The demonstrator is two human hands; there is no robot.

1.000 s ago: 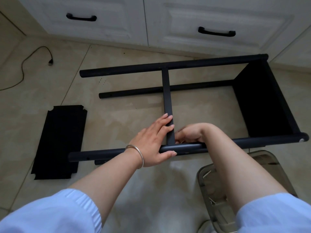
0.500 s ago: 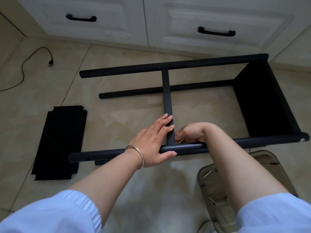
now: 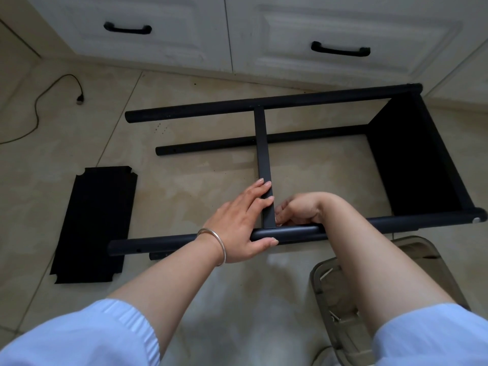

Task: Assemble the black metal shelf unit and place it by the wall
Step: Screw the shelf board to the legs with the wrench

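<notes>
The black metal shelf frame [image 3: 412,157] lies on its side on the tan tiled floor [image 3: 184,159], in front of the white cabinet drawers with black handles [image 3: 340,50]. The left hand [image 3: 241,223] rests on the near long black round pole [image 3: 163,243], thumb under it, with straight fingers lying against the flat black cross bar [image 3: 262,151]. The right hand [image 3: 301,210] is curled just beside that bar, where it meets the pole; I cannot tell what it holds. A flat black shelf panel [image 3: 92,223] lies on the floor to the left. A clear plastic box [image 3: 343,326] sits near the right arm.
</notes>
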